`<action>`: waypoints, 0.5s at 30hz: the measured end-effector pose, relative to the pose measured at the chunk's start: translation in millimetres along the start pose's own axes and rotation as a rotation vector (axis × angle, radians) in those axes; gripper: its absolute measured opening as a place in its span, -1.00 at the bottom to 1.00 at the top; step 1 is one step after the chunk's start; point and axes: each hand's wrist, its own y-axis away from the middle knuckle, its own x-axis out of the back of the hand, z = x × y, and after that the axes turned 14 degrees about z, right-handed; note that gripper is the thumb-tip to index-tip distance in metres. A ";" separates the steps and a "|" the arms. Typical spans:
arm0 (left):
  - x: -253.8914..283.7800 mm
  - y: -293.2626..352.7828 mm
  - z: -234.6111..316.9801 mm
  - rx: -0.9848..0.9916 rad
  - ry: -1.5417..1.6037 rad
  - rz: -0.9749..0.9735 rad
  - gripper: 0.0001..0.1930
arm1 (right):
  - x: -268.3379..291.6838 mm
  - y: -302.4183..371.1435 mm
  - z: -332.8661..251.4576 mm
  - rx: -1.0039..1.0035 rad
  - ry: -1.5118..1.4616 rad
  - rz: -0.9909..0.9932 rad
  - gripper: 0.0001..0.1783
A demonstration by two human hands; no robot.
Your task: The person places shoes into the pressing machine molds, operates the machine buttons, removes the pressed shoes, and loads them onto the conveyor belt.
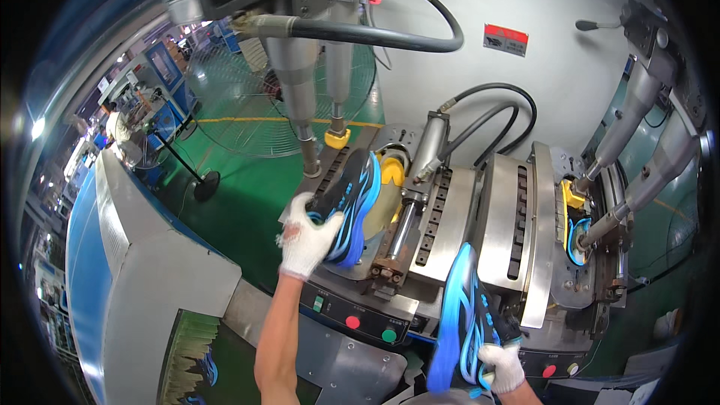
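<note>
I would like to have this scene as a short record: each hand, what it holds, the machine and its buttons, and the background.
Left hand: white glove, holding a blue-black shoe, tilted
Right hand: white glove, holding a second shoe near its lower end
Machine: metal, two stations side by side
Buttons: on the front panel's left part, red button and green button
Background: wire fan, green floor
Unclear: whether the blue-black shoe touches the machine

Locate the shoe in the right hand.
Low in the head view, right of centre: the blue-and-black shoe is in the gloved right hand, right of the round green button.
</note>
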 end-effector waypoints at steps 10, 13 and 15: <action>189.9 287.3 -134.7 0.496 -0.276 0.148 -0.35 | -291.0 -208.1 50.2 0.050 0.141 -0.189 -0.85; 224.8 369.4 -153.8 0.782 -0.568 0.050 -0.31 | -323.3 -301.8 98.3 0.183 0.385 0.029 -0.87; 187.9 394.7 -177.3 0.727 -0.447 0.023 -0.31 | -260.1 -439.1 40.3 0.795 1.172 0.257 -0.92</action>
